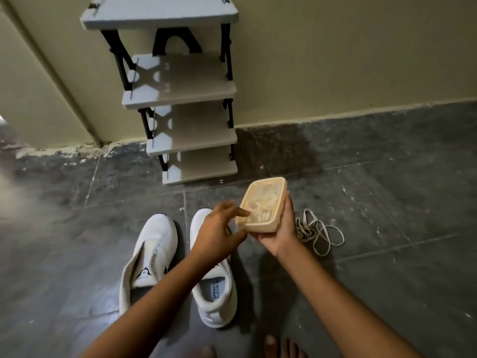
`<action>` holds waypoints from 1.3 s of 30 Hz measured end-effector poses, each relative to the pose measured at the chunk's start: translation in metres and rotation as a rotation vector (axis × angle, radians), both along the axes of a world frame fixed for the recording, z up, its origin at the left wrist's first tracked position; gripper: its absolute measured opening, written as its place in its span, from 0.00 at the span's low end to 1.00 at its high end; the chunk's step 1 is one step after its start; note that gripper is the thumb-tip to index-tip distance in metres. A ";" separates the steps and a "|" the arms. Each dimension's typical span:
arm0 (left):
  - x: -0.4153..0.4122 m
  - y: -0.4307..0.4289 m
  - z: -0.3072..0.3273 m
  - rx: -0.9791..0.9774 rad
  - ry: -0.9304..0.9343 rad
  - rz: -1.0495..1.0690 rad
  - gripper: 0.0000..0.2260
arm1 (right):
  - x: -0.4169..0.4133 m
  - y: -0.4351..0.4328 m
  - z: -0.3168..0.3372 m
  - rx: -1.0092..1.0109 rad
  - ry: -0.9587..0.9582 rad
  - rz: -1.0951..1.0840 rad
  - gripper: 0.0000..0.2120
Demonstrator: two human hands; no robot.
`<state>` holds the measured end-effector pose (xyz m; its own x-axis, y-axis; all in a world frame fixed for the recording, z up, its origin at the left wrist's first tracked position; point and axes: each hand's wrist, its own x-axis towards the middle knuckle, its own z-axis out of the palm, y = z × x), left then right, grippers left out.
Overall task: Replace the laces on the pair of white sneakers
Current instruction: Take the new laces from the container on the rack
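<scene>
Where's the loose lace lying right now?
In the head view, the loose lace lies on the dark floor at right, just beside the right hand holding the plastic container, right of the sneakers.

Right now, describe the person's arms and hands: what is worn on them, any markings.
The left hand and right hand are bare: no gloves, rings or watch show. The left arm and right arm are bare too, with no sleeve, band or marking in view down to the frame's edge.
</scene>
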<state>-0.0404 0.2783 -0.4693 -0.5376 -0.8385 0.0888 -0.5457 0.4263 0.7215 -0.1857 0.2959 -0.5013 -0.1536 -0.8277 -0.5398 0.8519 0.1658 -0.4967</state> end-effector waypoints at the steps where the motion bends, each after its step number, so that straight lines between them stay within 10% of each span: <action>1: -0.002 -0.002 0.004 -0.016 -0.032 -0.029 0.17 | 0.000 0.000 -0.003 0.018 0.023 0.006 0.31; 13: -0.014 0.008 0.012 -0.239 -0.259 -0.119 0.23 | 0.013 0.000 -0.016 0.076 0.189 0.172 0.35; 18: -0.003 -0.005 0.021 -0.036 -0.067 -0.210 0.20 | 0.008 0.005 -0.020 0.069 0.290 0.206 0.32; 28: -0.033 -0.038 0.023 0.129 -0.320 -0.066 0.43 | 0.029 0.010 -0.029 0.180 0.475 0.247 0.22; 34: -0.019 -0.056 0.013 0.128 -0.293 0.105 0.11 | 0.026 0.020 -0.036 0.158 0.604 0.274 0.25; 39: -0.012 -0.060 0.008 0.189 -0.155 0.219 0.12 | 0.010 0.022 -0.033 0.133 0.533 0.264 0.25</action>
<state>-0.0523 0.2183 -0.4608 -0.3379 -0.9294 -0.1485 -0.7193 0.1532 0.6776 -0.1755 0.3180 -0.5343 -0.2296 -0.8056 -0.5462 0.4130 0.4275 -0.8042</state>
